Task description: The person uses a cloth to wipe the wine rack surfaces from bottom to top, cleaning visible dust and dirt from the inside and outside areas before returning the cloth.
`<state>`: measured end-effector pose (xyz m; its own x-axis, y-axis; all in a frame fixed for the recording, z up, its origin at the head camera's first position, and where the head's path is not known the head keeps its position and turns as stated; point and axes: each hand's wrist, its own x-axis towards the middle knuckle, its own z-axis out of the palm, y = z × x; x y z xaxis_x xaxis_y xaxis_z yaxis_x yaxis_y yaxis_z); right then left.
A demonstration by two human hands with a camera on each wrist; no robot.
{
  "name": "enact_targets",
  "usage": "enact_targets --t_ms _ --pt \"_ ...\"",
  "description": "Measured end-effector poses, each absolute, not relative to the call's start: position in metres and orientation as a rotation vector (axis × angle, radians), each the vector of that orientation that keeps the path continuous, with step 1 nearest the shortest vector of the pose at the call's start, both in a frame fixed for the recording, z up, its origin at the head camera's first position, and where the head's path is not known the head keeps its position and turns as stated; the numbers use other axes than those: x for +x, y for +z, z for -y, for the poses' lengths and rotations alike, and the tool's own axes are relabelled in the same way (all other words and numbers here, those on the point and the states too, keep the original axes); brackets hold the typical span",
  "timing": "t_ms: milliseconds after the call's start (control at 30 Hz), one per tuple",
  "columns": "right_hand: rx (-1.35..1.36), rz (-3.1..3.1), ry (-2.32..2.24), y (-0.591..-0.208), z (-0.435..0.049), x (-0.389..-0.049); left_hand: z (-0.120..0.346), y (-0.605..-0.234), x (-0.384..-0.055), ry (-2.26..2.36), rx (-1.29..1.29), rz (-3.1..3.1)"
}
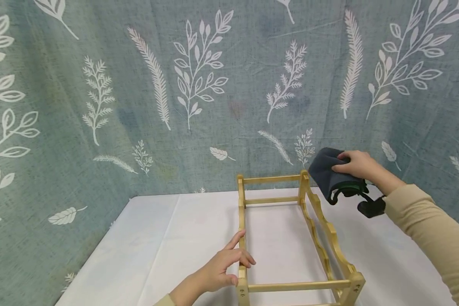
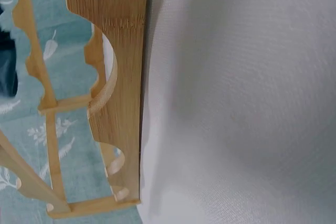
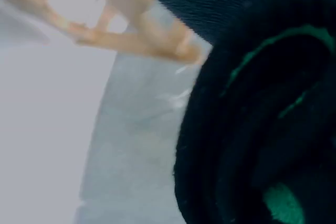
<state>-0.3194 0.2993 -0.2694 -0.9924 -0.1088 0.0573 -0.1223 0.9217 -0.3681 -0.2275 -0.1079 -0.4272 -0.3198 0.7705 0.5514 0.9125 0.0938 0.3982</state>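
Observation:
My right hand [image 1: 357, 165] grips a thick folded dark blue-grey cloth [image 1: 325, 168] with green showing along its inner folds. It is raised over the far right side of a light wooden rack [image 1: 298, 287], thumb and fingers pinching the upper part of the cloth. In the right wrist view the dark layers of the cloth [image 3: 252, 129] fill the right side. Spread fingers of my left hand [image 1: 223, 263] rest on the rack's left rail near its front corner, the index finger stretched forward along it. The left wrist view shows the rack's scalloped rail [image 2: 121, 77] but none of the left hand.
The rack stands on a white-covered table [image 1: 191, 229], its scalloped side rails joined by round crossbars at both ends. Behind the table hangs a blue-green curtain [image 1: 248, 148] with white leaf prints. A small black piece [image 1: 371, 207] sits at the right wrist.

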Motion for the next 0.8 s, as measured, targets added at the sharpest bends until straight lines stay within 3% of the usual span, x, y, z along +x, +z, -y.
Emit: enact_targets --t_ms 267,533,800 --pt "0.033 3.002 0.578 -0.350 -0.361 -0.282 0.108 -0.426 -0.227 -1.047 -1.707 2.148" --pt "-0.006 3.030 0.585 -0.426 -0.386 -0.261 0.109 -0.427 -0.226 -1.072 -1.693 2.166" --pt "-0.028 3.069 0.597 -0.445 -0.386 -0.255 0.111 -0.423 -0.226 -1.119 -1.689 2.251"
